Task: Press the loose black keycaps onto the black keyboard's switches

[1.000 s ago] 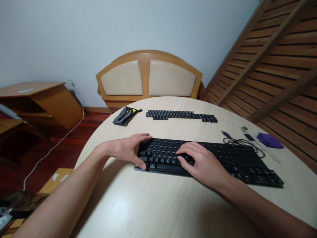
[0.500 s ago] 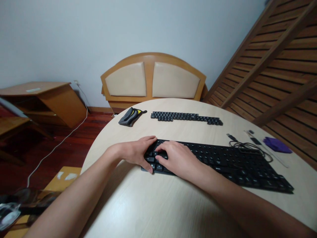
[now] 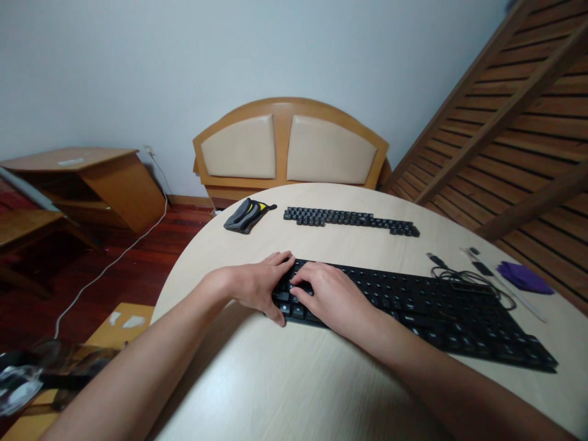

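Note:
A black keyboard [image 3: 395,300] lies across the table with its keys facing up; many key positions along its middle and upper rows look bare. My left hand [image 3: 255,286] holds its left end, thumb at the near edge and fingers over the far corner. My right hand [image 3: 333,297] rests on the left part of the keyboard, thumb and index finger bent in a pinch around a keycap there; the fingertips partly hide it. Beyond the keyboard, loose black keycaps [image 3: 349,218] stand lined up in rows.
On the round table [image 3: 285,398] are a black, grey and yellow pouch [image 3: 248,215], a coiled USB cable [image 3: 459,275], a thin white stick [image 3: 523,300] and a purple cloth [image 3: 523,277]. A headboard [image 3: 290,144] stands behind, a slatted wooden panel [image 3: 514,122] to the right.
The whole view has shifted slightly, so things appear a little further right. Both hands keep their places on the keyboard, with hardly any finger movement.

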{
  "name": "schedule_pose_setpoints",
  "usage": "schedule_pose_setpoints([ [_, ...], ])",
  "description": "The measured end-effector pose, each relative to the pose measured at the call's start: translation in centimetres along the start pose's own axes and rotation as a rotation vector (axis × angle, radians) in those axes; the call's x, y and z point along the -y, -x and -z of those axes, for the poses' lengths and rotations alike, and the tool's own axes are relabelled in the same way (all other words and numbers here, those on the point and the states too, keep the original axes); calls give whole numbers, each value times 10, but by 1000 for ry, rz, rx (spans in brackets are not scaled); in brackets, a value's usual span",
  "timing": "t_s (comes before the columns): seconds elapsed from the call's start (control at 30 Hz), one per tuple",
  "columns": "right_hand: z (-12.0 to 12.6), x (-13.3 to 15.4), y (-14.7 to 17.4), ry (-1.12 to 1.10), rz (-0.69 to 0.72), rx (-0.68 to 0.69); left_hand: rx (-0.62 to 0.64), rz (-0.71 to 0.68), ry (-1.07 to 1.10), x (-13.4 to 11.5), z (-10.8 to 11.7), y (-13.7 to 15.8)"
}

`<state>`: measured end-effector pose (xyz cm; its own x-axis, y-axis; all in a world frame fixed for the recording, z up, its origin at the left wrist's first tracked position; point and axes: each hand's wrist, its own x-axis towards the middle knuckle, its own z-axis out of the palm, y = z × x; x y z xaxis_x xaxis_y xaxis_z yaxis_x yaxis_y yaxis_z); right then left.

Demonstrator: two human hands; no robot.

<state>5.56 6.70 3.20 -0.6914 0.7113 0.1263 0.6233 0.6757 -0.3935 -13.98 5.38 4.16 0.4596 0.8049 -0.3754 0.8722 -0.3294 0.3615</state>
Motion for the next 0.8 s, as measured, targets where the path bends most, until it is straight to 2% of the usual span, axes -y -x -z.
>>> schedule_pose_setpoints([
  [0.33,5,24,-2,179,-48,122,-1,-2,-21,-4,2,1],
  [0.57,5,22,-2,121,-13,68,-34,-41,-22,-1,0,0],
  [0.8,-17,13,-2,99,-14,-46,-74,-100,7,5,-3,-1],
])
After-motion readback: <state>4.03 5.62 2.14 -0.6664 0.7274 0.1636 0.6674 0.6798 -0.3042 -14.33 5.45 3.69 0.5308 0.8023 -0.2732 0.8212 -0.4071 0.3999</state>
